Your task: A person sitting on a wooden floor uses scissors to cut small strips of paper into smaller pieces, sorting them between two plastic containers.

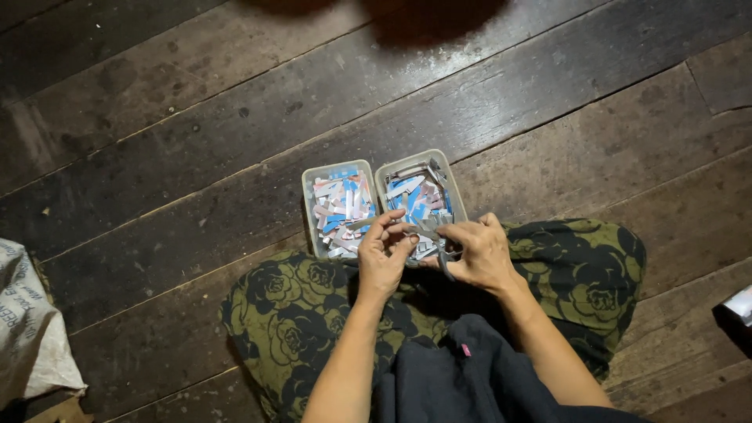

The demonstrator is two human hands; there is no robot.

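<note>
Small grey strip [421, 228], centre frame, just below two plastic tubs, pinched between both hands. At far left lies a white sack [27, 321]. Left tub [309, 205] is full of blue, white and pink slips. Left hand [383, 254] has fingertips closed on the strip; right hand [475, 252] grips its other end. Right tub [454, 184] sits above.

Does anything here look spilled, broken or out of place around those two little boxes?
Nothing stands out. Both clear boxes sit side by side on the wooden floor, the paper strips heaped inside them. The left hand and right hand pinch a small greyish piece above them.
</note>
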